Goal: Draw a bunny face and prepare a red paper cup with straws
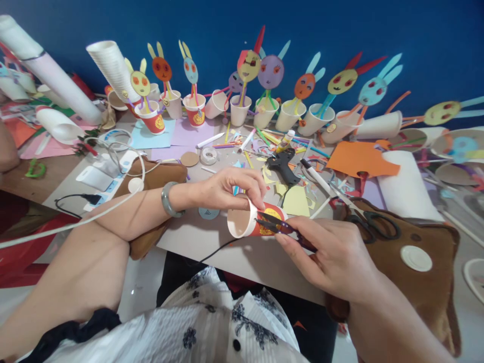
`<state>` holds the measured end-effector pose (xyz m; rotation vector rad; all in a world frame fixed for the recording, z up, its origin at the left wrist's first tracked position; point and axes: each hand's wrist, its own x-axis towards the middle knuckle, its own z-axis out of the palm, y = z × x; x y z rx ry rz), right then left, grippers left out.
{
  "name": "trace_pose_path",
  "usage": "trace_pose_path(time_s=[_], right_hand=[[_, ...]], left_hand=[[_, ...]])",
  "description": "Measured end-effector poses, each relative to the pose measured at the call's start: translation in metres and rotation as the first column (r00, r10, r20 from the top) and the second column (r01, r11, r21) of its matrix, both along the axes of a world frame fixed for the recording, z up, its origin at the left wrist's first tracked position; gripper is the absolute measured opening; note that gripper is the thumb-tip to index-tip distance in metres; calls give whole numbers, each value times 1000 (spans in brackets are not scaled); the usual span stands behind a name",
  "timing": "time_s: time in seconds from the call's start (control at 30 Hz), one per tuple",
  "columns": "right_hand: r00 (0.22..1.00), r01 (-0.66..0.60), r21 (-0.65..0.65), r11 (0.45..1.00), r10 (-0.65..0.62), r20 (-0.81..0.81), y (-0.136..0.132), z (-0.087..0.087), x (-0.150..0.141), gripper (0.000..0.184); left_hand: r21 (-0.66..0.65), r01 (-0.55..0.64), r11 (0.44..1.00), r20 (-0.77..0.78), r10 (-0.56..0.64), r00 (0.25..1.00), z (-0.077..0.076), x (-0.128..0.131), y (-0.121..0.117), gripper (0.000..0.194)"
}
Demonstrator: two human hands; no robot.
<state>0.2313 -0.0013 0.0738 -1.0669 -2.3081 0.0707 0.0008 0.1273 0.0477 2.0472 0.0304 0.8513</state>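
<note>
A red and white paper cup (pixel 242 225) lies on its side low over the table edge, its open mouth turned left. My left hand (pixel 238 186) grips it from above, fingers curled over the rim and wall. In my right hand (pixel 328 252) is a small dark cutting tool (pixel 278 224), like thread snips; its pointed blades reach the cup's side near the rim. Most of its handle is hidden in my palm. Behind the cup lie a black glue gun (pixel 284 166) and yellow paper scraps (pixel 297 200).
Paper cups (pixel 241 110) with rabbit-faced stick figures line the blue wall. Black-handled scissors (pixel 372 224) lie at right on a brown cushion (pixel 408 282). A white power strip (pixel 106 186) with cables is at left. A stack of cups (pixel 109 68) leans at the back.
</note>
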Motion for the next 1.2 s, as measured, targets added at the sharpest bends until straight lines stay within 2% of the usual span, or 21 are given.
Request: trace_pose_path(time_s=[0.1, 0.23, 0.4, 0.53, 0.67, 0.8, 0.97, 1.2], right_hand=[[999, 46, 59, 997, -47, 3, -1, -4, -2, 16], [998, 70, 74, 995, -70, -7, -2, -6, -4, 16], [998, 60, 5, 998, -60, -21, -3, -3, -7, 19], [998, 67, -25, 997, -67, -16, -3, -3, -7, 22], [993, 118, 76, 990, -119, 11, -4, -6, -7, 19], [985, 149, 183, 972, -162, 59, -3, -10, -8, 16], [981, 160, 228, 960, -181, 74, -3, -11, -9, 13], [992, 118, 139, 983, -123, 30, -3, -9, -8, 16]], left_hand=[[28, -15, 1000, 54, 13, 998, 0, 1, 1, 6], [56, -21, 998, 69, 17, 997, 2, 0, 2, 4], [108, -25, 994, 58, 19, 998, 5, -1, 2, 10], [214, -79, 974, 82, 63, 995, 6, -2, 2, 13], [359, -179, 916, 156, 130, 979, 4, -2, 2, 12], [421, -210, 882, 191, 140, 972, 3, -2, 3, 11], [379, -203, 903, 115, 172, 978, 3, -3, 5, 17], [261, -158, 952, 22, 158, 987, 5, -5, 4, 25]])
